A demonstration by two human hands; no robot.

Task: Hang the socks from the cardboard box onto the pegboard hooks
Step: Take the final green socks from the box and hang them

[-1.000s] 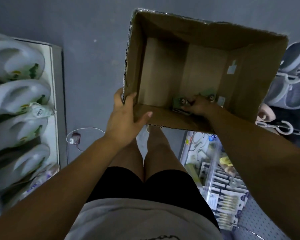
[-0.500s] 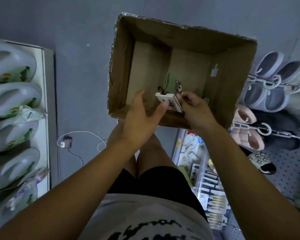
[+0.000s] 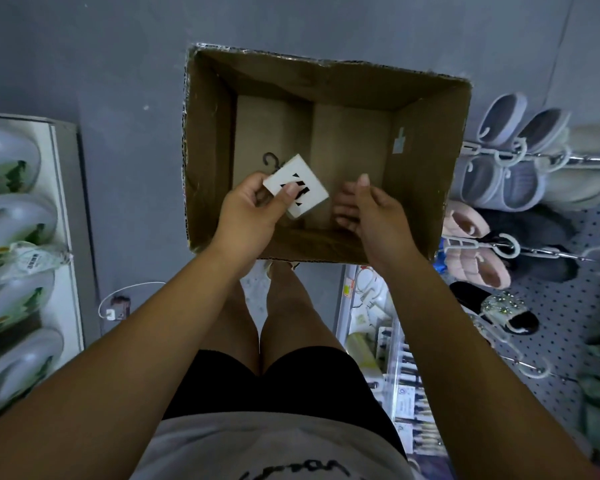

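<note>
A brown cardboard box [image 3: 426, 168] stands open on the grey floor in front of my feet, its bottom bare. My left hand [image 3: 250, 213] pinches a sock pack [image 3: 297, 187] by its white card label with black marks; a small dark hanger hook sticks out behind the card. The socks themselves are hidden behind the card and my fingers. My right hand [image 3: 371, 209] hovers inside the box near its front wall, fingers loosely spread, holding nothing. The pegboard [image 3: 561, 306] with metal hooks runs along the right edge.
Slippers [image 3: 520, 161] in grey, pink and black hang on white hangers from the pegboard hooks at right. A shelf of packaged small goods [image 3: 395, 358] sits below them. White bottles [image 3: 11, 223] fill a shelf at left. A white charger cable [image 3: 115, 306] lies on the floor.
The sock pack passed from my right hand to my left hand. My right hand let go and drew back to the right. The view tilted so the box sits lower in frame.
</note>
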